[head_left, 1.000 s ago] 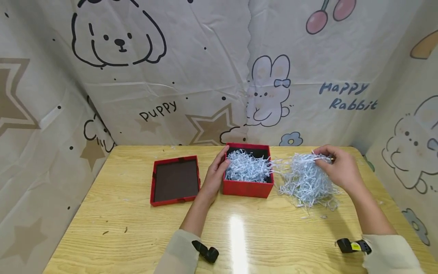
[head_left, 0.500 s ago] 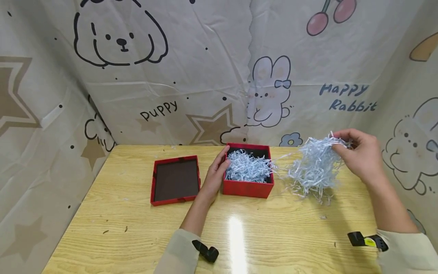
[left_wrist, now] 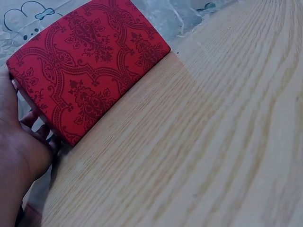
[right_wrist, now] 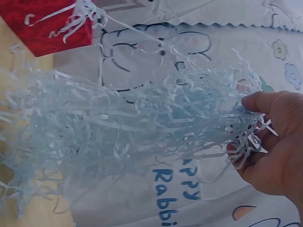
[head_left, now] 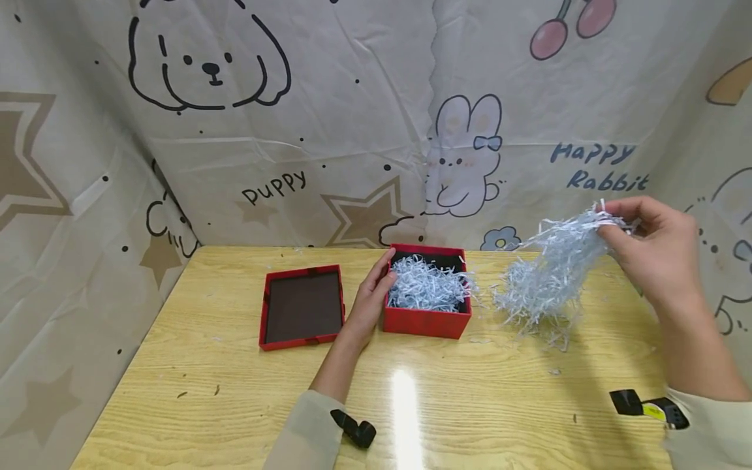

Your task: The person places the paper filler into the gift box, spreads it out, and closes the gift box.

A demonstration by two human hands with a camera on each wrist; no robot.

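Shredded paper (head_left: 572, 251) hung in a loose bundle over the right side of the table (head_left: 235, 405), to the right of the box (head_left: 425, 323). Thumb and fingertips of the right hand (head_left: 658, 248) were clamped on its upper end; the lower end trailed down toward the wood, though contact there could not be confirmed. The left hand (head_left: 367, 303) held the box by its left wall, thumb at the rim, fingers along the outside. In my judgement, slow lifting with a slight shake suited this material, since thin crimped strands tend to tangle and shed; a deeper pinch would probably have lost fewer. Steady left-hand pressure seemed advisable in case a strand snagged. The strands were narrow, kinked and pale blue-white. A similar nest of paper filling (head_left: 425, 284) sat inside the box, a few ends poking past its right edge. The box was stiff and red with a darker scroll pattern, its interior black. At left, a shallow square lid (head_left: 302, 307) lay lining upward, dark and smooth within red edges.
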